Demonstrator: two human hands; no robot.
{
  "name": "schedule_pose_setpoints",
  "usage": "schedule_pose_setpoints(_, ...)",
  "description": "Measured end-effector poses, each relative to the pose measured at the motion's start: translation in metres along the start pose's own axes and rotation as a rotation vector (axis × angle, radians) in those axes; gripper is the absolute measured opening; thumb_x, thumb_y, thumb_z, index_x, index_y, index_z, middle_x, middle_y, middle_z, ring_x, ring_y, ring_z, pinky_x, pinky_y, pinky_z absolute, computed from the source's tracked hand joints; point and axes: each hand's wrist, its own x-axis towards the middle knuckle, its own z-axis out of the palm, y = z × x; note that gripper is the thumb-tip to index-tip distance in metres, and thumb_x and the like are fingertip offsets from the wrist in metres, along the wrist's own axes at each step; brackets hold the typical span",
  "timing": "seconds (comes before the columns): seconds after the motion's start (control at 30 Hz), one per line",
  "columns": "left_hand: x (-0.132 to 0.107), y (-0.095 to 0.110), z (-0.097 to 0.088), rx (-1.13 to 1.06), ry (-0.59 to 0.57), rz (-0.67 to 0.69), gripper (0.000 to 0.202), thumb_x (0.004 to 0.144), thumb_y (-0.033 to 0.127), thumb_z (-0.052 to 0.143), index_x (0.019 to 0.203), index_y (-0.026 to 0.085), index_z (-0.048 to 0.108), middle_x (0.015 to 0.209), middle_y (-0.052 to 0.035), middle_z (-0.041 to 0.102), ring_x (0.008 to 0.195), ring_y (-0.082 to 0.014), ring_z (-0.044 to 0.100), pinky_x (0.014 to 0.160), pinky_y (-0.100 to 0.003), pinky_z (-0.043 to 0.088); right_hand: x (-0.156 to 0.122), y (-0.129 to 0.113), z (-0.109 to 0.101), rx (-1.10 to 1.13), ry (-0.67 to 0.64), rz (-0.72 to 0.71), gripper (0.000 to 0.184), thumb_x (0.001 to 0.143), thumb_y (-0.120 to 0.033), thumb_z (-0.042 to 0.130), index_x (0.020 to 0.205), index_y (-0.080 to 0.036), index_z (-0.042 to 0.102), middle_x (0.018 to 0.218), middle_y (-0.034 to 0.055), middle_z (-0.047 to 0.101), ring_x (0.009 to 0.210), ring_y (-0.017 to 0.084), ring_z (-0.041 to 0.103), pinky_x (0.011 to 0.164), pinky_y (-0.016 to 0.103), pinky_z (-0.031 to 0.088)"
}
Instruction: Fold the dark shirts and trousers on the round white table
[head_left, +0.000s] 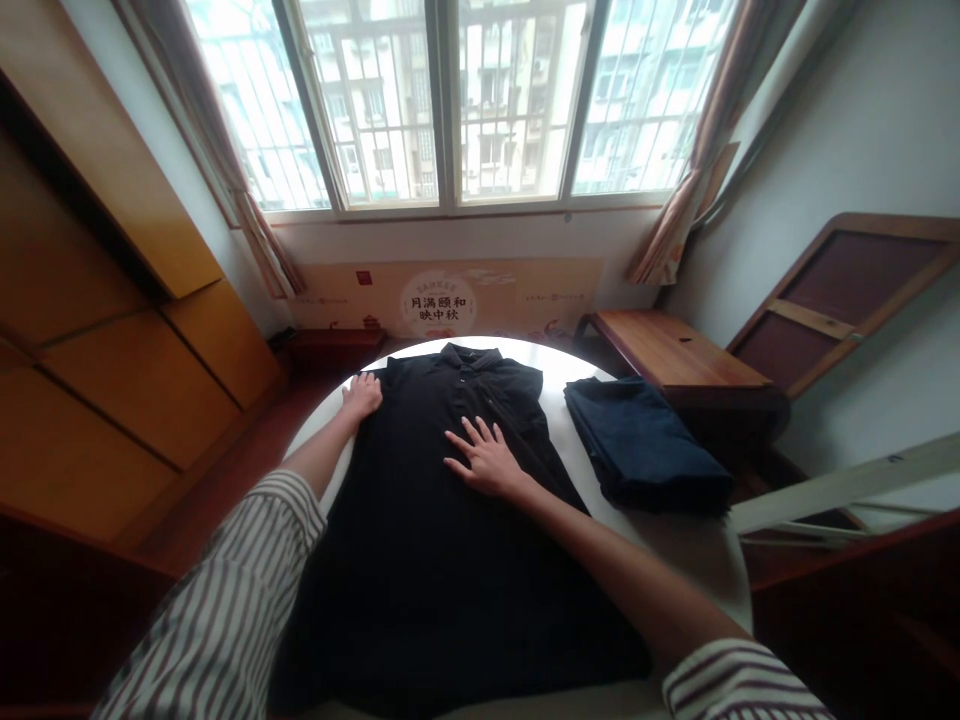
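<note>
A black polo shirt (465, 560) lies spread front side up, with its collar at the far end of a white round table (322, 430). At its left sleeve edge, my left hand (364, 396) has its fingers curled down onto the cloth, closed on it. My right hand (486, 458) rests flat on the chest of the shirt, palm down, fingers spread apart. Part of the shirt is covered by my right forearm. To the right, a folded stack of dark navy cloth (645, 440) lies on the same table.
A wooden bench or low table (675, 345) stands beyond the table on the right, near a leaning wood-framed panel (832, 290). Wooden cabinets (112, 400) line the left. A barred window (450, 110) and a printed banner (442, 300) are ahead.
</note>
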Motion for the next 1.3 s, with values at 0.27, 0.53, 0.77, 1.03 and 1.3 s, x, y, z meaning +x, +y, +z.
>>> schedule_pose_setpoints(0.27, 0.007, -0.030, -0.007, 0.045, -0.079, -0.106, 0.060, 0.099, 0.049, 0.021, 0.137, 0.023, 0.058, 0.153, -0.0101, 0.044, 0.146, -0.0422, 0.023, 0.108, -0.078, 0.014, 0.002, -0.001, 0.001, 0.007, -0.013, 0.010, 0.072, 0.095, -0.072, 0.023, 0.155, -0.034, 0.029, 0.166, 0.0060, 0.011, 0.151, 0.033, 0.006, 0.118, 0.056, 0.005)
schedule_pose_setpoints(0.53, 0.009, 0.048, 0.001, 0.009, -0.035, 0.040, 0.059, 0.099, 0.051, 0.023, 0.151, 0.030, 0.040, 0.158, -0.0065, 0.035, 0.146, -0.0353, 0.027, 0.116, -0.061, 0.022, -0.003, -0.008, 0.000, 0.002, -0.004, 0.019, 0.070, 0.095, -0.069, 0.026, 0.156, -0.033, 0.029, 0.166, 0.0070, 0.013, 0.151, 0.034, 0.006, 0.118, 0.056, 0.005)
schedule_pose_setpoints(0.77, 0.006, 0.047, 0.011, -0.027, -0.128, -0.223, 0.089, 0.089, 0.076, 0.023, 0.157, 0.019, 0.026, 0.161, -0.0232, 0.021, 0.144, -0.0515, 0.017, 0.108, -0.071, 0.021, -0.007, -0.011, -0.002, 0.015, -0.026, 0.033, 0.070, 0.096, -0.069, 0.027, 0.156, -0.033, 0.028, 0.166, 0.0078, 0.010, 0.152, 0.034, 0.004, 0.118, 0.056, 0.003)
schedule_pose_setpoints(1.03, -0.008, 0.087, 0.019, -0.064, -0.049, 0.161, 0.071, 0.094, 0.065, 0.023, 0.155, 0.030, 0.031, 0.164, -0.0071, 0.019, 0.150, -0.0380, 0.013, 0.114, -0.068, 0.012, -0.004, -0.010, -0.001, 0.004, -0.016, 0.037, 0.071, 0.095, -0.069, 0.024, 0.155, -0.032, 0.031, 0.165, 0.0068, 0.018, 0.150, 0.034, 0.011, 0.118, 0.055, 0.008)
schedule_pose_setpoints(1.3, -0.011, 0.088, 0.028, -0.070, -0.080, 0.157, 0.073, 0.093, 0.069, 0.021, 0.156, 0.033, 0.027, 0.164, -0.0028, 0.018, 0.150, -0.0357, 0.014, 0.116, -0.066, 0.010, 0.032, 0.024, -0.042, -0.062, 0.018, 0.297, 0.053, 0.102, -0.041, 0.027, 0.151, -0.023, 0.036, 0.142, 0.0155, 0.049, 0.128, 0.032, 0.045, 0.104, 0.051, 0.037)
